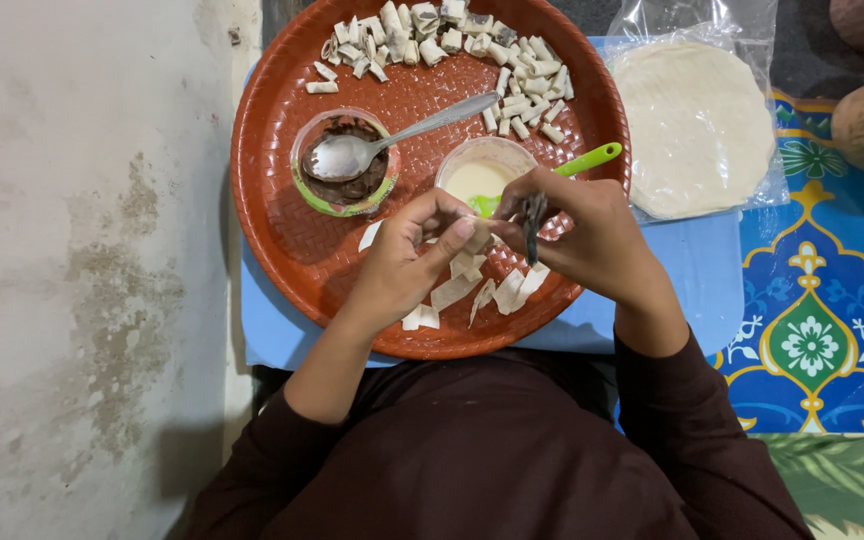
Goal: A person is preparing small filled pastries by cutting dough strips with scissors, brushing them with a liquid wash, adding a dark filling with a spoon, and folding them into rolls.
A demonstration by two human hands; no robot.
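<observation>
Nearest, loose strips (472,290) are lying on the tray (282,230) under the hands. The left hand (407,255) is pinching a small dough piece (479,236) between thumb and fingers; the right hand (582,235) is closing on a dark tool (532,225) touching it. Beyond are standing a cream cup (482,175), a chocolate cup (344,165) with spoon (392,140), then finished rolls (452,45).

cups (344,165) ahead, bare tray (282,230) left
</observation>
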